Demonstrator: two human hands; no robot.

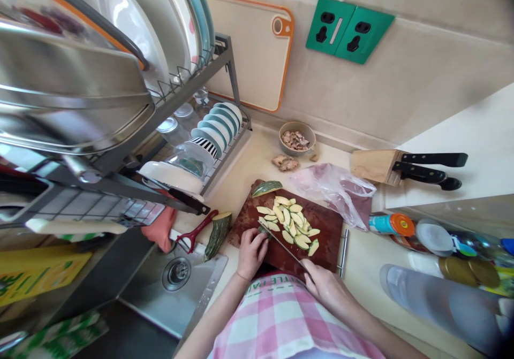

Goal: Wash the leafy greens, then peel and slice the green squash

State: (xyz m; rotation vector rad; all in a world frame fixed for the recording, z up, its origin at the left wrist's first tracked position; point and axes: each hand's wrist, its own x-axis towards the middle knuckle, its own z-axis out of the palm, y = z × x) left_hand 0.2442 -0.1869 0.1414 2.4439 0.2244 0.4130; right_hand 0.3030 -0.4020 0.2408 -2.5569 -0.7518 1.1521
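My right hand [324, 283] is closed round the handle of a kitchen knife [286, 249], whose blade slants up and left across the dark red cutting board [317, 260]. My left hand [252, 252] has its fingers bent over a green-skinned piece of zucchini [263, 230] right beside the blade; the fingers partly hide it. Many pale, green-edged zucchini slices [297, 222] lie spread over the board beyond the knife. Another cut zucchini piece [266, 188] rests at the board's far edge. Left of the board lies a longer zucchini piece [219, 237].
A red peeler [196, 234] lies by the sink [140, 295] on the left. Behind the board are a bowl of chopped food [297, 137], ginger [285, 162] and a plastic bag [341, 188]. A knife block [373, 166] and jars stand right; a dish rack [235, 70] rises left.
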